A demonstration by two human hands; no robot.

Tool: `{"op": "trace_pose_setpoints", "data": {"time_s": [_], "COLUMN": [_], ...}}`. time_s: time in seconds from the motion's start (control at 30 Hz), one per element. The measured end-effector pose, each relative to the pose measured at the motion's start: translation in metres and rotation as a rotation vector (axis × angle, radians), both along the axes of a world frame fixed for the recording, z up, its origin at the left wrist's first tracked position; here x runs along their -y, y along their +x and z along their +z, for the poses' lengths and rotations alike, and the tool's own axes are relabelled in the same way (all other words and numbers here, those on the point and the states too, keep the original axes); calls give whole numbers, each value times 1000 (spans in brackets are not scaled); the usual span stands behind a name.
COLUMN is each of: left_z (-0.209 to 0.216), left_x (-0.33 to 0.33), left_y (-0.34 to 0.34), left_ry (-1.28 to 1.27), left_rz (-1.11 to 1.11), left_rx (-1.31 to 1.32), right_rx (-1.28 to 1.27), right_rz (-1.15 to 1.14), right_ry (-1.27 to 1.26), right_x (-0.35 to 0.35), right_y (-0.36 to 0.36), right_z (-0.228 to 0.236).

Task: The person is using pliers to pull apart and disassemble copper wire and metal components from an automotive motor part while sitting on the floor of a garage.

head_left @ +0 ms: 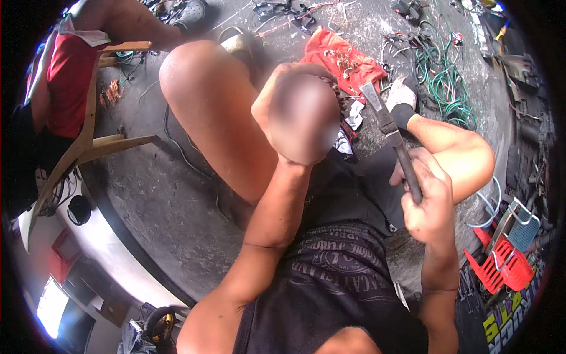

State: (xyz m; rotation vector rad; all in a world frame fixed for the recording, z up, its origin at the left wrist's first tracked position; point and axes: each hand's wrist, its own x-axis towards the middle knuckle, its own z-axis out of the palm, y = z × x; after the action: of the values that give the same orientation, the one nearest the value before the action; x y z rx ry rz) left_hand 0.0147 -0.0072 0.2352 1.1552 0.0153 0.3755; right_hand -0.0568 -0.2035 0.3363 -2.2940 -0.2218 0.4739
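My right hand [427, 203] is shut on the dark handle of a flat-bladed knife [386, 121]. Its worn metal blade points up and away from me, over my right leg [466, 150]. My left hand [295, 115] is raised close to the camera with its fingers curled. It is blurred, so whatever it holds is hidden. Behind it rises my bent left knee [200, 88]. Beyond both hands a red cloth [342, 59] with bits of copper wire lies on the concrete floor.
A tangle of green cables [445, 82] lies at the far right. A red plastic crate [501, 265] sits by my right side. Another person in a red shirt [68, 76] sits on a wooden chair [88, 133] at left. A white panel [106, 242] curves along the lower left.
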Motion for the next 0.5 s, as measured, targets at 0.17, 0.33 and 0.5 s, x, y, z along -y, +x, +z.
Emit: {"op": "trace_pose_setpoints", "data": {"time_s": [0.17, 0.33, 0.5], "left_z": [-10, -4, -12], "left_x": [2, 10, 4], "left_y": [3, 6, 6], "left_ry": [-590, -782, -106], "left_rz": [-221, -146, 79], "left_rx": [28, -106, -19], "right_rx": [-651, -668, -327], "right_rz": [-320, -318, -149], "right_ry": [898, 971, 380], "right_x": [9, -5, -9], "right_y": [-15, -20, -33], "right_z": [-34, -36, -38]}}
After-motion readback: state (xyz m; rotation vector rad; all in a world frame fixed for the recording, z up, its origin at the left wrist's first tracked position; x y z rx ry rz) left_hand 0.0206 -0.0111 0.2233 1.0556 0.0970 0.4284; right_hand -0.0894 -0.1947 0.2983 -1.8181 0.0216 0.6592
